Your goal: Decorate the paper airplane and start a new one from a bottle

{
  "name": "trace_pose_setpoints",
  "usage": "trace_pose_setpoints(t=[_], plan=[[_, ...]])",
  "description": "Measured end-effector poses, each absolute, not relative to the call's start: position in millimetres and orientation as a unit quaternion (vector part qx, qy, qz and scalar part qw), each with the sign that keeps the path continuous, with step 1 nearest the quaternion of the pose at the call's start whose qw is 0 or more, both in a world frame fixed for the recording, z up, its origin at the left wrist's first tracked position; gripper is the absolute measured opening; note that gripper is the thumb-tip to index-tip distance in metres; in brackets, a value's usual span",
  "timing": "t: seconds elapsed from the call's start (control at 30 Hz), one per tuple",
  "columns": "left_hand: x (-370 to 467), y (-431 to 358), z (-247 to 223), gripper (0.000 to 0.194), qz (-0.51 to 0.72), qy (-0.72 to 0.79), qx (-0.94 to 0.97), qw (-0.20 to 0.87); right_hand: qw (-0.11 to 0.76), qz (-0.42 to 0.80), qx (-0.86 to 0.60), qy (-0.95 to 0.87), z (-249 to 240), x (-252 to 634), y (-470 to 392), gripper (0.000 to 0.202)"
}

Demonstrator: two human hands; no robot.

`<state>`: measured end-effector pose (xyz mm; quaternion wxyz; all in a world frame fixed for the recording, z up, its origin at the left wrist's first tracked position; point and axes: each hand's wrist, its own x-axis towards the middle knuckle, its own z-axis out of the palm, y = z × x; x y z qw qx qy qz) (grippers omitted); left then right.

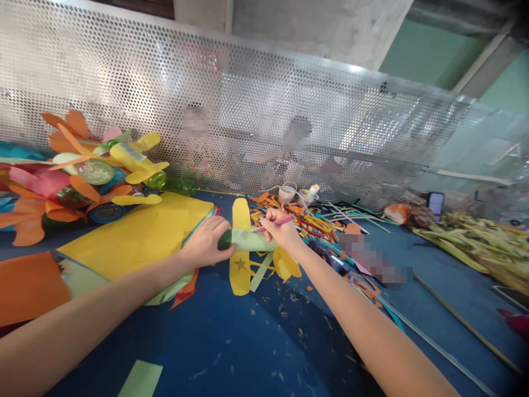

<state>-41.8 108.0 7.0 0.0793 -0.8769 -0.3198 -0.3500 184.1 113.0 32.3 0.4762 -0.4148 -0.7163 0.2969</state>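
On blue worktop (215,342), L-hand grip (210,241) is holding a pale-green tubular paper plane w/ yellow wings (244,240); R-hand grip (282,229) is pinching a slim pink pen (284,220) over it.

Green plane (248,241), yellow wings (239,278) spread; pink pen (283,220) slanted over it.

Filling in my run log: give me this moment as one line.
left hand: gripping yellow-winged toy plane | right hand: holding pink pen over plane | left side: yellow paper
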Motion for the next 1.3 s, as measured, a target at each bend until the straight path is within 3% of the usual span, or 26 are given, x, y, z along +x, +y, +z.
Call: trace_pose_setpoints(t=[1.3], plan=[[-42.3,107.3,7.3,0.021,-0.355,-0.319,-0.876,0.073,0.469,0.286,-0.431,-0.717,34.1,183.9,111.3,0.029]])
